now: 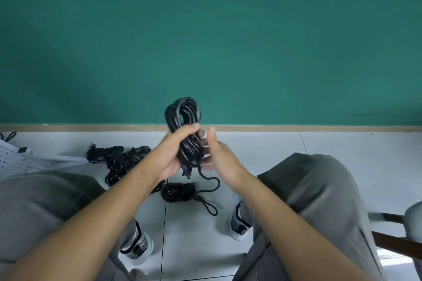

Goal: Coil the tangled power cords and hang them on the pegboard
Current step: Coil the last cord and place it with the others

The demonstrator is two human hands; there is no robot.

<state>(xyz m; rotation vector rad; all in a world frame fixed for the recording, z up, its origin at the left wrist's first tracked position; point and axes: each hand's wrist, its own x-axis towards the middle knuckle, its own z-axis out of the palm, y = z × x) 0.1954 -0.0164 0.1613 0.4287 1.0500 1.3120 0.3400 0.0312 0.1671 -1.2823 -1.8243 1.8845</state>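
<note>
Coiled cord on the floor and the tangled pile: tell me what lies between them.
Head view: the left forearm crosses that stretch, hiding the tile beneath.

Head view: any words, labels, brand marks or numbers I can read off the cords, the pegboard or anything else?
None can be read.
Held cord bundle, in the left hand: no legible marking.
Cords on the floor: plugs too small to show print.
Pegboard: holes only, no label seen.
Shoes: stripes, no text.

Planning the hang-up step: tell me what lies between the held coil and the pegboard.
Nothing visible blocks it. The left hand grips the coiled cord; the pegboard lies at far left, beyond the person's left knee and the tangled cords on the floor.
</note>
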